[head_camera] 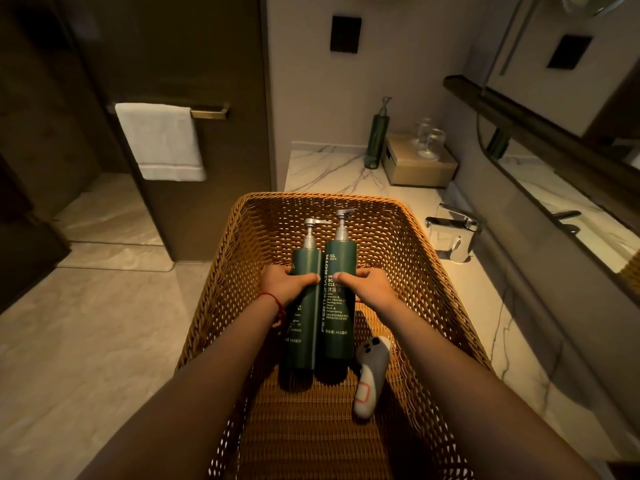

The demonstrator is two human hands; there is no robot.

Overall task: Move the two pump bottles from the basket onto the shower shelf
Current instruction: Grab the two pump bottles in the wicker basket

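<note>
- Head view: we see two green pump bottles lying side by side on the floor of the wicker basket (pixel 221 271), touching, long axes running away from us, pumps at the far end.
- Our left hand (pixel 285 284) is wrapped around the left pump bottle (pixel 304 323); our right hand (pixel 369 284) is wrapped around the right pump bottle (pixel 341 306).
- A grey handheld controller (pixel 370 375) lies just beside the right bottle.
- The basket walls rise around both bottles, so we judge the lift goes straight up; no shower shelf shows here.
</note>
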